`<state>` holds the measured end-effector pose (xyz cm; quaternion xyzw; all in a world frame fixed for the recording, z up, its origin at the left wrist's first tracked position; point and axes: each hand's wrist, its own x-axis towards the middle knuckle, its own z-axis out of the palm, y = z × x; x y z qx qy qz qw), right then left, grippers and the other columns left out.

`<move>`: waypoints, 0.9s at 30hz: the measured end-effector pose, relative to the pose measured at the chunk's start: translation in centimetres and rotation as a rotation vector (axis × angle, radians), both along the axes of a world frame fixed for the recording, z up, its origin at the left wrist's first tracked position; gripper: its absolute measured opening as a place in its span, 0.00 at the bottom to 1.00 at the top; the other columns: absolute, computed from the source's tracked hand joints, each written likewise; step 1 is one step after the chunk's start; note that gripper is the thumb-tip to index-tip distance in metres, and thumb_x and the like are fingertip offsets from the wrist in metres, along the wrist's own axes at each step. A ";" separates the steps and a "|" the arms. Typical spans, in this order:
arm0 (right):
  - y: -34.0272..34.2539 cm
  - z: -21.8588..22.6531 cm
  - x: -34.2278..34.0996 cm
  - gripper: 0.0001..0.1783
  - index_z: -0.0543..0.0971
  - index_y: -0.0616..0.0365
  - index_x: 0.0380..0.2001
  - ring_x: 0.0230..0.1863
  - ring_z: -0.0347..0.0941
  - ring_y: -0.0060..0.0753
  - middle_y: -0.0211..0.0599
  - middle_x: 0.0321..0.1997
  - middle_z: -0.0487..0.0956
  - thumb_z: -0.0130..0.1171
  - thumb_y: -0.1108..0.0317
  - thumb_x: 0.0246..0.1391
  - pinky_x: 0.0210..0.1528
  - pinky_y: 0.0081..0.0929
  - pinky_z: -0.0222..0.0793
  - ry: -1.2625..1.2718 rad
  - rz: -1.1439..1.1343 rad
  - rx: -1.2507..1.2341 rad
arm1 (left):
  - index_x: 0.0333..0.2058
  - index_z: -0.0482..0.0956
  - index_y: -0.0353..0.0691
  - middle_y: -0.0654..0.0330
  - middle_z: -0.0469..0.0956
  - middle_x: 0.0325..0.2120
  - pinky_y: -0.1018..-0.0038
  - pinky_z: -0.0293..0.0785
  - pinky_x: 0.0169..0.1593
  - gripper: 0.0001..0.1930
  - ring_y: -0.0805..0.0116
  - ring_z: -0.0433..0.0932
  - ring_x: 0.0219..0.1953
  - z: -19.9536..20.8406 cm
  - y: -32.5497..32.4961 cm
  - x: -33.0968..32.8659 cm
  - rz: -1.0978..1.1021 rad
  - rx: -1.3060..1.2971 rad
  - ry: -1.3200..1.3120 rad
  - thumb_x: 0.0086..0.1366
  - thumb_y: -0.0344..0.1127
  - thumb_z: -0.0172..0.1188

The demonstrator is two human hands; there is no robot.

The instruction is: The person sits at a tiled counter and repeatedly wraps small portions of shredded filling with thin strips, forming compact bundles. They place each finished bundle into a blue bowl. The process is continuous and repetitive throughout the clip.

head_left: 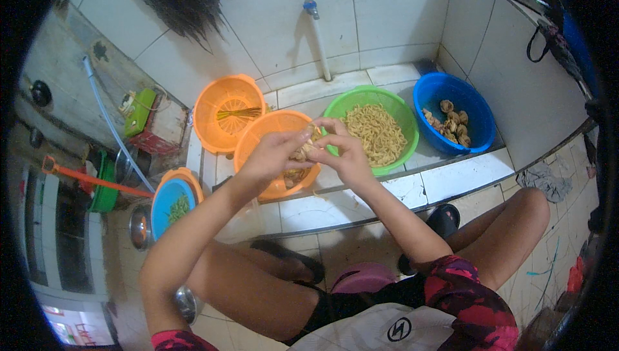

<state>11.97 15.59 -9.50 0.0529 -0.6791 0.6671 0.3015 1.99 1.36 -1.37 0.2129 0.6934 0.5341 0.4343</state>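
My left hand (269,155) and my right hand (349,159) meet in front of me, fingers closed on a small pale brown food piece (303,151). Fingers partly cover it, so its exact kind is unclear. Beneath them stands an orange basket (258,130) with more brown pieces inside, partly hidden by my hands. To the right, a green basket (412,133) holds a heap of yellowish noodle-like strips (377,133). Farther right, a blue basin (482,113) contains several rounded, rolled brown pieces (455,122).
Behind the near basket, another orange basket (205,102) holds thin brown sticks (238,113). At left, a light blue bowl (162,204) with green vegetables sits near an orange handle (100,180). A white pipe (320,48) rises along the tiled wall. A tiled ledge edge (361,202) runs before my feet.
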 end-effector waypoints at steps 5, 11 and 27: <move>0.3 0.1 0.1 0.03 0.81 0.59 0.30 0.64 0.63 0.31 0.38 0.63 0.67 0.65 0.74 0.51 0.64 0.30 0.59 -0.193 0.334 -0.482 | 0.47 0.74 0.25 0.52 0.79 0.42 0.72 0.81 0.50 0.23 0.66 0.81 0.44 -0.4 0.0 -0.1 0.018 0.070 -0.201 0.72 0.46 0.52; -0.1 -0.7 -0.6 0.09 0.78 0.57 0.29 0.65 0.62 0.34 0.41 0.62 0.66 0.69 0.70 0.47 0.67 0.31 0.54 -0.137 0.242 -0.283 | 0.49 0.74 0.25 0.54 0.78 0.42 0.74 0.79 0.50 0.23 0.68 0.80 0.44 -0.1 -0.6 -0.7 0.010 -0.017 -0.077 0.72 0.45 0.53; 0.7 -0.4 -0.6 0.09 0.78 0.58 0.29 0.63 0.65 0.37 0.40 0.56 0.71 0.70 0.71 0.46 0.66 0.34 0.55 -0.123 0.200 -0.244 | 0.52 0.73 0.29 0.56 0.78 0.45 0.74 0.78 0.53 0.18 0.69 0.80 0.46 0.1 -0.2 -1.0 -0.131 -0.017 -0.036 0.69 0.35 0.55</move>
